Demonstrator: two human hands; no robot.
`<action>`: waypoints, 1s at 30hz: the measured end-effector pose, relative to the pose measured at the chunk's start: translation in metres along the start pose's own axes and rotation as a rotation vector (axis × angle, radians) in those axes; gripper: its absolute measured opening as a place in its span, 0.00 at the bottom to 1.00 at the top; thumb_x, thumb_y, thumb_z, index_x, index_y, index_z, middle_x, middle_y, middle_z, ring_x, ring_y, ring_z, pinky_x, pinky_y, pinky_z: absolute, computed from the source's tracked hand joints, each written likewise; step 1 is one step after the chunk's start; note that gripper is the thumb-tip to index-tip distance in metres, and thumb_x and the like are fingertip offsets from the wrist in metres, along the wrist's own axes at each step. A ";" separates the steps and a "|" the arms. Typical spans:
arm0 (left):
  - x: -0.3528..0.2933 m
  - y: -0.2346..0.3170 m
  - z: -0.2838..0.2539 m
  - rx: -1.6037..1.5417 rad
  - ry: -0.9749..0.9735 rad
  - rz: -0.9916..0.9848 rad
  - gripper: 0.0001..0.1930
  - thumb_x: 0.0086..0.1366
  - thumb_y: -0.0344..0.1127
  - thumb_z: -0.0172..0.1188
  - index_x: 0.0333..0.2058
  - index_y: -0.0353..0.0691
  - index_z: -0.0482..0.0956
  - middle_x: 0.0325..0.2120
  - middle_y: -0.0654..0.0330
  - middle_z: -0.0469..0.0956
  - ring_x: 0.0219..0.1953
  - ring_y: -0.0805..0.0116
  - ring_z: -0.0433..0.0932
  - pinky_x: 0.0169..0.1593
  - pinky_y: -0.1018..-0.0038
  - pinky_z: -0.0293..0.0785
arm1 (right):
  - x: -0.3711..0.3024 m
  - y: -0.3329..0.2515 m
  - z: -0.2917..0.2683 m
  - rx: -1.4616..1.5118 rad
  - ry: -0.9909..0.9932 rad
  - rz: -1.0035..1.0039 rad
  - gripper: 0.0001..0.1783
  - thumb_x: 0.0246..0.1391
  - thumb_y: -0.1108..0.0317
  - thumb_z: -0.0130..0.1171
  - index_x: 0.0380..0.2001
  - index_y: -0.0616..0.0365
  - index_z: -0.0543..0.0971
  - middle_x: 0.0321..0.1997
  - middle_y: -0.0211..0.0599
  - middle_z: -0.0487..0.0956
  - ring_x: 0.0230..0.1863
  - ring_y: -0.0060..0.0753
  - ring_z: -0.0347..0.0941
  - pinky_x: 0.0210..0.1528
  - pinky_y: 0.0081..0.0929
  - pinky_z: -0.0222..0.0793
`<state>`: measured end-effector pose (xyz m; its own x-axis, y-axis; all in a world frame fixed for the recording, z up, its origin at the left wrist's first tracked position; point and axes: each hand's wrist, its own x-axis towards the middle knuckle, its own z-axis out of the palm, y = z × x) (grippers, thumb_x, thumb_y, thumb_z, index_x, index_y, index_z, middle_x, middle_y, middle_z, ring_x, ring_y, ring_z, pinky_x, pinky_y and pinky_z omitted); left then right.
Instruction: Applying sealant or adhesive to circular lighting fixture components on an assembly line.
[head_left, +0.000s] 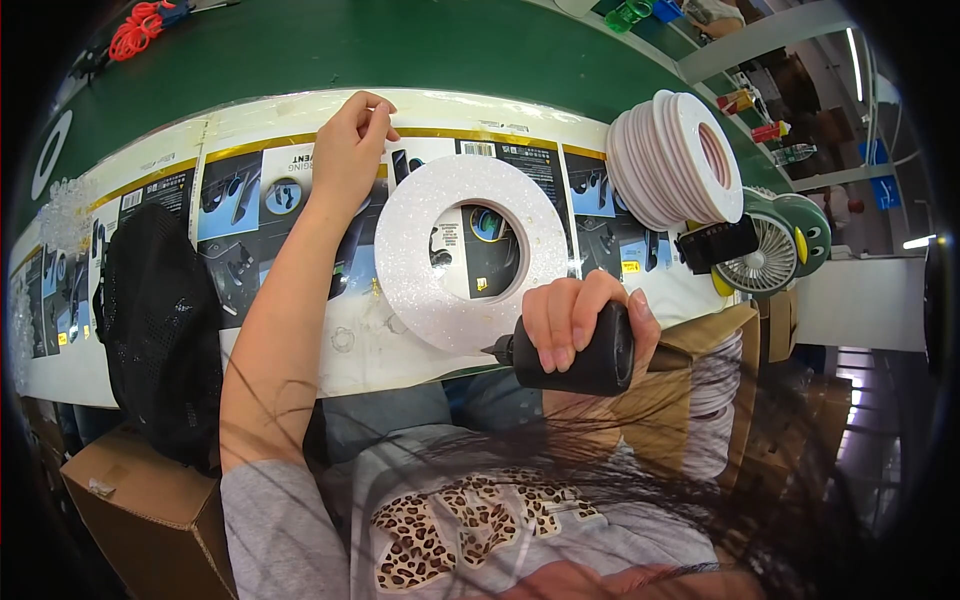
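A white foam ring (440, 260) lies flat on the printed sheet (240, 200) covering the near strip of the bench. My left hand (350, 150) rests on the sheet just beyond the ring's far left edge, fingers curled and pressing down. My right hand (580, 320) grips a black squeeze bottle (590, 355) held sideways, its nozzle pointing left at the ring's near rim.
A stack of white foam rings (680, 160) stands on edge at the right, beside a small green and white fan (775, 250). A black mesh bag (160, 320) sits left. Cardboard boxes (150, 510) stand below the bench. Red rubber bands (135, 30) lie on the green belt (400, 50).
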<state>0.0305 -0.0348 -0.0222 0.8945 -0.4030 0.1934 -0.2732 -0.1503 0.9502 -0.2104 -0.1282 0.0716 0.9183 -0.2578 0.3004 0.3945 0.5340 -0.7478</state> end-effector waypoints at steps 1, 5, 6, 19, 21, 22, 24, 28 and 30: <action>0.000 0.000 -0.001 0.004 0.001 0.000 0.09 0.68 0.35 0.49 0.35 0.38 0.75 0.21 0.64 0.77 0.21 0.81 0.68 0.29 0.83 0.67 | 0.000 0.001 -0.001 -0.004 -0.009 -0.002 0.27 0.62 0.50 0.32 0.17 0.57 0.67 0.14 0.35 0.67 0.17 0.26 0.61 0.24 0.22 0.59; 0.000 0.000 0.002 -0.013 -0.002 -0.007 0.09 0.68 0.36 0.49 0.35 0.37 0.75 0.21 0.64 0.77 0.21 0.81 0.68 0.30 0.83 0.67 | 0.000 -0.001 0.000 -0.020 0.014 -0.009 0.27 0.62 0.51 0.31 0.18 0.58 0.66 0.14 0.36 0.67 0.17 0.26 0.61 0.23 0.22 0.60; 0.000 0.000 0.002 -0.016 -0.002 -0.006 0.09 0.68 0.36 0.49 0.35 0.37 0.75 0.21 0.64 0.76 0.22 0.81 0.68 0.30 0.83 0.67 | 0.000 -0.001 0.001 -0.020 0.014 -0.009 0.27 0.62 0.51 0.31 0.18 0.58 0.66 0.14 0.36 0.67 0.17 0.26 0.61 0.23 0.22 0.60; 0.000 -0.007 0.003 -0.059 0.017 0.030 0.10 0.67 0.35 0.49 0.35 0.37 0.76 0.20 0.63 0.77 0.23 0.80 0.71 0.29 0.81 0.67 | 0.021 0.010 0.024 0.050 -0.064 -0.032 0.27 0.63 0.51 0.29 0.20 0.58 0.67 0.17 0.38 0.68 0.20 0.28 0.63 0.24 0.22 0.61; 0.001 -0.006 0.003 -0.045 0.021 0.027 0.10 0.67 0.35 0.49 0.35 0.36 0.76 0.20 0.63 0.77 0.23 0.80 0.71 0.29 0.81 0.67 | 0.023 0.019 0.026 0.050 -0.059 -0.043 0.27 0.63 0.51 0.29 0.20 0.58 0.66 0.17 0.38 0.69 0.20 0.28 0.63 0.24 0.21 0.62; 0.000 -0.006 0.003 -0.042 0.020 0.030 0.10 0.67 0.35 0.49 0.35 0.36 0.76 0.20 0.63 0.77 0.23 0.80 0.71 0.29 0.81 0.67 | 0.023 0.022 0.028 0.065 -0.050 -0.037 0.27 0.62 0.51 0.30 0.20 0.58 0.66 0.17 0.37 0.68 0.20 0.28 0.63 0.25 0.21 0.61; 0.000 -0.006 0.003 -0.045 0.021 0.032 0.10 0.67 0.35 0.49 0.34 0.36 0.76 0.20 0.62 0.77 0.23 0.80 0.71 0.29 0.81 0.67 | 0.024 0.026 0.028 0.056 -0.054 -0.024 0.27 0.62 0.50 0.30 0.20 0.58 0.66 0.17 0.37 0.68 0.20 0.28 0.63 0.25 0.21 0.61; 0.000 -0.003 0.004 -0.038 0.024 0.034 0.10 0.67 0.36 0.49 0.35 0.37 0.76 0.20 0.62 0.77 0.23 0.79 0.71 0.29 0.81 0.67 | 0.026 0.027 0.028 0.041 -0.053 -0.006 0.27 0.62 0.50 0.30 0.20 0.58 0.66 0.17 0.36 0.67 0.20 0.27 0.62 0.24 0.21 0.61; 0.000 -0.004 0.003 -0.024 0.023 0.033 0.10 0.67 0.36 0.49 0.35 0.37 0.76 0.20 0.63 0.77 0.22 0.79 0.71 0.29 0.80 0.68 | 0.026 0.029 0.027 0.039 -0.052 0.000 0.27 0.62 0.50 0.30 0.20 0.58 0.66 0.17 0.36 0.67 0.20 0.27 0.62 0.24 0.21 0.60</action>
<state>0.0304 -0.0372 -0.0269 0.8930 -0.3866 0.2303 -0.2946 -0.1156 0.9486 -0.1738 -0.0978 0.0743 0.9184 -0.2159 0.3315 0.3944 0.5652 -0.7245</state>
